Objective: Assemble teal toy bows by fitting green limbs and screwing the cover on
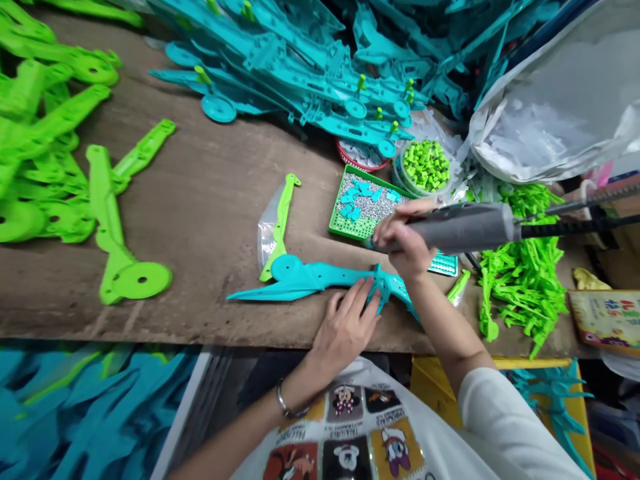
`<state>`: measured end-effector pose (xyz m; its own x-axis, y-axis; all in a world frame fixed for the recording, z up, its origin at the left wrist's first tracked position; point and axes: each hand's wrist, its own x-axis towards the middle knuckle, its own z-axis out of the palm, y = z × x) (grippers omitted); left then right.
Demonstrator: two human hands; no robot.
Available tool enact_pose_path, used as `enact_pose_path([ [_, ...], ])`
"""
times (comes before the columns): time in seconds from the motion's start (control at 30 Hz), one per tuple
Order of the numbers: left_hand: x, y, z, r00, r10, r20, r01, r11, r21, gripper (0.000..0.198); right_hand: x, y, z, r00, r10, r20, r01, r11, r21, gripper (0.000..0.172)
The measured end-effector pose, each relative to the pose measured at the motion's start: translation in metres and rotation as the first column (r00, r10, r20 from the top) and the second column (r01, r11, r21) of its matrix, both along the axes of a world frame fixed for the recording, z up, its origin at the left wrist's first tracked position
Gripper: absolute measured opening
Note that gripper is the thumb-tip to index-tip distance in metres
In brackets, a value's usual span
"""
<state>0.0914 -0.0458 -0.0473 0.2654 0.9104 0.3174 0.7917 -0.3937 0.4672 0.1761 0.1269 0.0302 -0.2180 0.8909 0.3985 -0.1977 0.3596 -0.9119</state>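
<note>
My left hand (346, 328) lies on a long teal plastic part (307, 279), fingers spread over its raised crosspiece. The part rests flat on the table, one pointed end to the left. Its right end is partly hidden under my right forearm. My right hand (407, 243) is wrapped round a grey electric screwdriver (463, 227), held level above the table with its tip pointing left. That tip is beside a green tray (345, 230) of small screws and teal pieces. Beyond the teal part lies a narrow green piece (284, 217) with a clear plastic blade.
Green plastic arms (50, 147) pile up at the left. Stacked teal parts (300, 73) fill the back. A tub of green pegs (425, 165), a red basket (345, 157), a white bag (545, 100) and a green heap (525, 267) stand to the right.
</note>
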Motion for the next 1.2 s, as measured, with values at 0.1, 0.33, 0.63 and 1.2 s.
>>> enact_pose_path([
  [0.1, -0.002, 0.001, 0.0, 1.0, -0.002, -0.001, 0.002, 1.0, 0.01, 0.046, 0.001, 0.02, -0.004, 0.987, -0.162, 0.013, 0.162, 0.987, -0.004, 0.035],
  [0.33, -0.002, 0.001, -0.001, 0.999, -0.016, 0.037, 0.016, 1.0, 0.016, 0.047, -0.004, 0.033, -0.026, 0.976, -0.199, 0.087, 0.203, 0.979, -0.035, 0.034],
  [0.63, -0.002, 0.002, 0.002, 0.999, -0.011, 0.035, 0.01, 1.0, 0.011, 0.044, -0.004, 0.04, -0.029, 0.992, -0.101, 0.074, 0.106, 0.993, -0.06, 0.03],
  [1.2, -0.002, 0.0, -0.004, 0.991, 0.014, 0.133, -0.015, 1.0, 0.004, 0.033, -0.041, -0.056, -0.012, 0.975, 0.221, 0.011, -0.219, 0.97, -0.106, 0.029],
])
